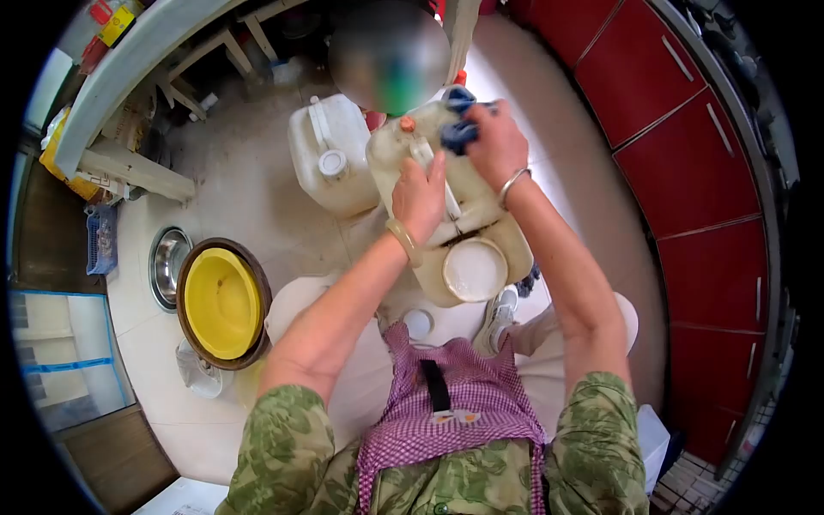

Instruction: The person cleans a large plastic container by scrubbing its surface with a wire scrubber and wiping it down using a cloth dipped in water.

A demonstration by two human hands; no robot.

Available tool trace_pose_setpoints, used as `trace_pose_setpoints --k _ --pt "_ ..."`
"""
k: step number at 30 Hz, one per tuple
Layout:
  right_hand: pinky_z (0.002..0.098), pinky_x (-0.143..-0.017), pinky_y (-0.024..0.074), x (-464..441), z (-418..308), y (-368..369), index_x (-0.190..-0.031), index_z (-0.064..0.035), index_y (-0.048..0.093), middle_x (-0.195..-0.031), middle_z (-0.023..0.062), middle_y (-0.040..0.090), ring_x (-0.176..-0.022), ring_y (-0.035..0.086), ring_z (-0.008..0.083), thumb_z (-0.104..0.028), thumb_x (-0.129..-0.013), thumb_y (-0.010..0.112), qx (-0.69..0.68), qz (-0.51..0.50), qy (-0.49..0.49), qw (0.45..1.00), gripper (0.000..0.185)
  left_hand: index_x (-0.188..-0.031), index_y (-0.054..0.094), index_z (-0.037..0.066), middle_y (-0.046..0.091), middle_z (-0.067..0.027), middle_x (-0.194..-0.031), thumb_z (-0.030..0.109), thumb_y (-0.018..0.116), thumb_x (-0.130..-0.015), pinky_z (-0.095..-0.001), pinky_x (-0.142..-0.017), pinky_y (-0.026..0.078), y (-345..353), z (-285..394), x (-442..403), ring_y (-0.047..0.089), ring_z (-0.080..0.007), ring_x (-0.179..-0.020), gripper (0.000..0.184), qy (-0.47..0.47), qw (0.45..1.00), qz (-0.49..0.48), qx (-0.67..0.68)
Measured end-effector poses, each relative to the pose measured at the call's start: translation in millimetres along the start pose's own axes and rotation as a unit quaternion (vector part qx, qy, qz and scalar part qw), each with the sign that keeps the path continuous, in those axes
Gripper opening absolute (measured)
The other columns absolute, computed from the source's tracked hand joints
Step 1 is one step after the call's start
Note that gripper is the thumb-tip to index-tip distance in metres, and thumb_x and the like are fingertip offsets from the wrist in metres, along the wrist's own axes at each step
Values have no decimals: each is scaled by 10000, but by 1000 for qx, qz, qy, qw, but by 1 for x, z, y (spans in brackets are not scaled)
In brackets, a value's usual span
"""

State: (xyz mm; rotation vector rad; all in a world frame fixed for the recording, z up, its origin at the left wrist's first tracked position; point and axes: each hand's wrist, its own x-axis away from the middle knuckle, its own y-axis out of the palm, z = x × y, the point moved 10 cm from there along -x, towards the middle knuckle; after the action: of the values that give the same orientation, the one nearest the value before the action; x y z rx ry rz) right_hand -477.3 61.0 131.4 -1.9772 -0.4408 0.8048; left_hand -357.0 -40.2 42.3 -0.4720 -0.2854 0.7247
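Note:
In front of me stands a large off-white plastic jerrycan [476,184] with a small orange cap [408,124] at its far end. Its wide round mouth [475,269] is nearest me and looks pale; I cannot tell whether that is the inside or a cover. My left hand [419,202] is closed around the jerrycan's handle. A crumpled dark blue cloth [459,135] is bunched in my right hand [498,148], against the far right part of the can, slightly blurred. On the floor between my feet lies a round white lid [418,324].
A second jerrycan [343,184] with a white cap stands just left. Further left are a yellow basin [221,300] inside a brown one, a steel bowl [170,262] and a clear plastic container [202,373]. Red cabinets [687,163] line the right side.

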Motion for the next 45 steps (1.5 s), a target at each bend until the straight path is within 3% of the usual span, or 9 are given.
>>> trace_pose_setpoints --k 2,7,12,19,25,31,34,39,45 --pt "447 -773 532 -13 32 -7 -1091 -159 663 -1124 134 579 -923 638 375 -169 -788 720 -23 20 115 993 308 -1041 548 -83 655 -347 -993 466 615 -892 -527 -878 486 2 7 -1 631 -494 -968 573 5 1000 -15 -4" --pt "437 -798 549 -4 -53 -2 -1077 -196 689 -1204 119 570 -1020 631 331 -135 -732 741 26 21 -146 989 354 -1025 547 -84 666 -326 -983 343 701 -773 -502 -874 508 8 18 3 652 -474 -936 519 7 1000 -26 14" --pt "474 -836 530 -76 70 26 -1114 -142 691 -1089 154 610 -980 636 366 -302 -847 669 33 2 161 986 313 -1017 498 -101 654 -334 -955 300 672 -772 -513 -882 500 13 25 6 642 -486 -929 501 17 999 -37 17" --pt "454 -817 524 -26 -21 -1 -1109 -139 706 -1135 186 602 -995 621 405 -282 -822 688 -39 57 -112 991 321 -1001 487 -85 661 -297 -875 203 699 -739 -466 -812 532 20 13 6 660 -457 -848 444 7 994 -34 100" --pt "473 -923 494 -41 126 112 -1157 -130 677 -1116 230 626 -1019 602 420 -354 -865 566 -155 -112 114 975 385 -1056 538 -3 648 -88 -790 25 646 -795 -324 -483 517 16 -13 -9 634 -159 -609 284 -49 937 -93 333" --pt "444 -853 512 88 227 168 -1147 -50 679 -993 244 691 -891 655 405 -291 -869 642 -176 -133 300 928 370 -1126 541 37 593 -20 -799 14 615 -831 -258 -450 471 -7 -28 -18 534 -91 -562 305 -93 930 -90 344" --pt "418 -936 495 114 230 184 -1187 -85 683 -1094 216 663 -1058 617 381 -327 -852 670 -435 -94 312 839 413 -1142 542 34 557 10 -794 52 611 -859 -244 -475 487 -17 -23 -23 529 -80 -577 293 -98 949 -108 279" --pt "455 -909 503 158 293 225 -1228 -67 652 -1145 217 648 -1076 616 389 -358 -879 662 -173 4 365 915 455 -1104 537 24 553 -2 -715 44 605 -856 -220 -453 462 -15 -7 -20 515 -86 -505 258 -81 958 -96 256" --pt "469 -927 512 206 310 269 -1392 -200 536 -1374 181 504 -1153 575 366 -345 -906 625 -26 -205 406 890 515 -1060 531 28 543 -11 -681 62 614 -859 -197 -427 428 -45 13 -22 493 -78 -469 220 -85 975 -105 177"
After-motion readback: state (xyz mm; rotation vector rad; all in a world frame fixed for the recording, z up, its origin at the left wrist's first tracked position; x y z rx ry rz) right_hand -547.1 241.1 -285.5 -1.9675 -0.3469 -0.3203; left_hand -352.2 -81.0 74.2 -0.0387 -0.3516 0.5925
